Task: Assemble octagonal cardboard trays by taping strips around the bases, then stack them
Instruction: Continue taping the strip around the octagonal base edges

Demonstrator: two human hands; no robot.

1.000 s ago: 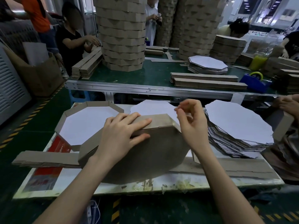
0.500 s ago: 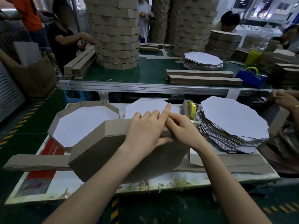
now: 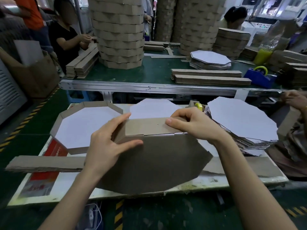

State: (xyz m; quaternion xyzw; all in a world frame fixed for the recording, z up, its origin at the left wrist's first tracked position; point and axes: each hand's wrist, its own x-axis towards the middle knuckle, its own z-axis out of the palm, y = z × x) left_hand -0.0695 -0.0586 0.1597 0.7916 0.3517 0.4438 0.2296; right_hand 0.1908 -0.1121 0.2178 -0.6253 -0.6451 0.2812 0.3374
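A brown octagonal base [image 3: 157, 165] stands tilted on its edge on the white worktable [image 3: 116, 195], brown underside toward me. A cardboard strip [image 3: 146, 127] wraps along its top edge. My left hand [image 3: 108, 145] grips the strip's left corner, thumb on the base. My right hand [image 3: 194, 124] pinches the strip's right end against the base. A finished tray [image 3: 86, 125] lies flat at left, white inside up. A pile of white octagon bases [image 3: 240, 123] sits at right. A yellow tape roll [image 3: 198, 106] peeks out behind my right hand.
Loose strips [image 3: 44, 164] lie along the table's front. Beyond is a green conveyor table [image 3: 157, 70] with tall tray stacks [image 3: 118, 30], strip bundles [image 3: 209, 77] and a blue tape dispenser [image 3: 260, 77]. Another person's hand [image 3: 294, 99] works at far right. People stand at back left.
My left hand slid from the strip's top middle to its left corner. My right hand stayed at the right end. The tray turned slightly, its top edge now facing me.
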